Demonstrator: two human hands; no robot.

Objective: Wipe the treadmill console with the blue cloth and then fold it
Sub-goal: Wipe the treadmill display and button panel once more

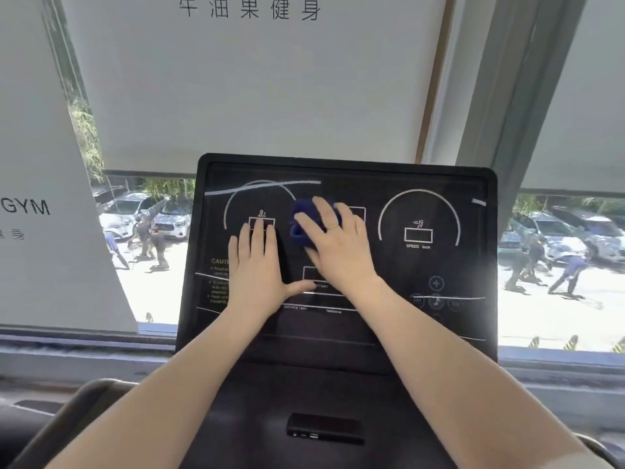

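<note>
My right hand point(333, 245) presses the bunched blue cloth point(299, 228) flat-fingered, its long axis up the console point(473, 265). My left hand point(258, 265) lies flat (fingers straight) just beside.

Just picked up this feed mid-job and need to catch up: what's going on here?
A person is working at a glossy black treadmill console in front of a window. The right hand presses a bunched dark blue cloth against the middle of the panel, between the two dial graphics. The left hand lies flat on the panel's left part, fingers straight. This is the wiping stage; the cloth is not yet folded.
</note>
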